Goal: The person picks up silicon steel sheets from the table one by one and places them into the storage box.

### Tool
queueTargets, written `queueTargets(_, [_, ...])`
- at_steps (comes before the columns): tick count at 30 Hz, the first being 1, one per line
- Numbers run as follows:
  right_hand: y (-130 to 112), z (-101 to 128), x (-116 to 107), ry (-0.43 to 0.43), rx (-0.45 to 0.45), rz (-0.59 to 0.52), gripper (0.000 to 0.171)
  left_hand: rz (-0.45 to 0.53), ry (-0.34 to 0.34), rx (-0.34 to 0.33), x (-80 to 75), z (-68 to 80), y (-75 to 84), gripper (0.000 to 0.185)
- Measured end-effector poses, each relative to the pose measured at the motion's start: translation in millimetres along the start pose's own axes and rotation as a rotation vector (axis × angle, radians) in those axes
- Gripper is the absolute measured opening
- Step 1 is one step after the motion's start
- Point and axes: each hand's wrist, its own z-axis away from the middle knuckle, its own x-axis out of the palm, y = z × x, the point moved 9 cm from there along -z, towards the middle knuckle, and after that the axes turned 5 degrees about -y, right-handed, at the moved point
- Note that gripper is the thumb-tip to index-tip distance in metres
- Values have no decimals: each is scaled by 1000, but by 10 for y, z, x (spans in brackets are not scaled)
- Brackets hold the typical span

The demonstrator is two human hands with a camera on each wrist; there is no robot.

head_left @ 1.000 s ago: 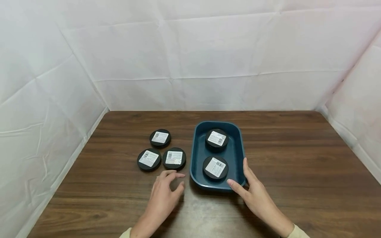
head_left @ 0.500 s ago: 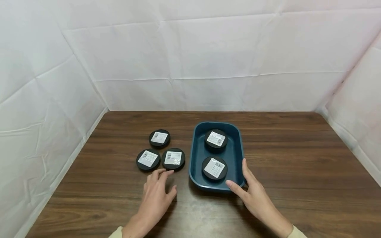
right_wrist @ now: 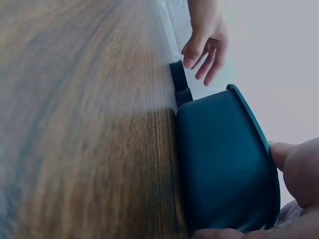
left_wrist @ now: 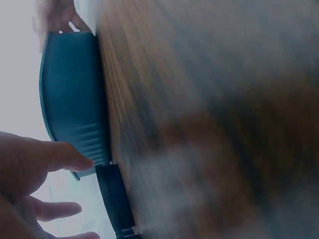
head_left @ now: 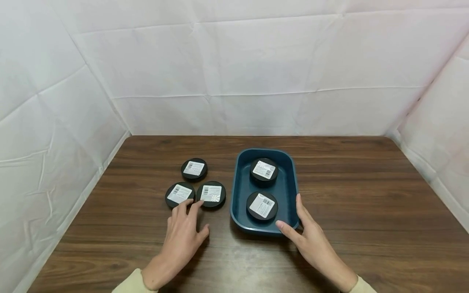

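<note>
In the head view my left hand (head_left: 180, 234) hovers with spread, slightly bent fingers over the near edges of two black round discs. These are the left disc (head_left: 180, 204) and the right disc (head_left: 211, 193), both with white barcode labels. The left wrist view shows its fingers (left_wrist: 70, 157) apart from the disc (left_wrist: 113, 196) beside them. My right hand (head_left: 316, 246) holds the near right corner of a dark blue tray (head_left: 239, 179), thumb at the rim. In the right wrist view its other fingers lie against the tray wall (right_wrist: 224, 159).
Inside the tray lie two more labelled discs, a far one (head_left: 264, 170) and a near one (head_left: 261, 206). Another disc (head_left: 194, 169) sits behind the pair on the left. White sheeting (head_left: 256, 73) encloses the brown wooden table (head_left: 348, 175) at the back and sides.
My left hand has moved left and a little forward, from in front of the right disc to over the near edges of both front discs. The right hand stays at the tray corner.
</note>
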Motion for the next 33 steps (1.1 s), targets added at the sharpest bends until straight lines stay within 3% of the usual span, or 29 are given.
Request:
queueTargets(7, [-10,-3,-1,4,-6,1,97,-12,12,50,-27,-114,14,61])
queueTargets(16, [-36,-1,-1,11,-19,1,97,-15,-40,57,42,-230,10,64])
queueTargets(33, [-3,7,-7,11,9,-5,98,1,-54,107,100,-371,53,69])
